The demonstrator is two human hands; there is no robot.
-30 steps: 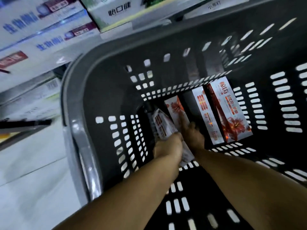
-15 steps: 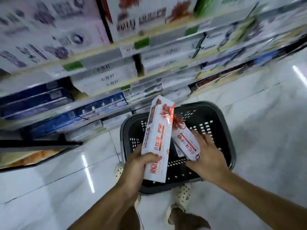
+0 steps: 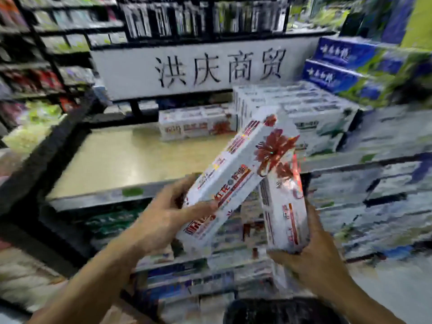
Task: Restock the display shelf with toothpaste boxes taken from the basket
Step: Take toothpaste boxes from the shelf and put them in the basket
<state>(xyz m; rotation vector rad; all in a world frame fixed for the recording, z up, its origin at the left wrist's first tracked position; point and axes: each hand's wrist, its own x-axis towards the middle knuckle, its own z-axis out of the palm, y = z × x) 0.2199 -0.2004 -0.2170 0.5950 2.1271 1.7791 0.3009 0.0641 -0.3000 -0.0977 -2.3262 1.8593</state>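
Note:
My left hand [image 3: 163, 220] grips the lower end of a white toothpaste box with a red flower [image 3: 233, 169], tilted up to the right. My right hand [image 3: 313, 256] holds a second white and red toothpaste box [image 3: 284, 213] from below, nearly upright, its top touching the first box. Both boxes hang in front of the tan display shelf [image 3: 121, 160]. At the back of that shelf lies a matching white and red box [image 3: 196, 125]. The dark basket [image 3: 280, 311] shows only as a rim at the bottom edge.
A white sign with black characters [image 3: 210, 66] stands behind the shelf. White and green boxes [image 3: 304, 113] are stacked to the right, blue boxes [image 3: 346, 64] above them. A black frame [image 3: 46, 155] bounds the shelf on the left. Lower shelves hold more boxes.
Both hands lifted the two boxes out of the basket and up to shelf level. The view swung from the basket and floor up to the display shelf.

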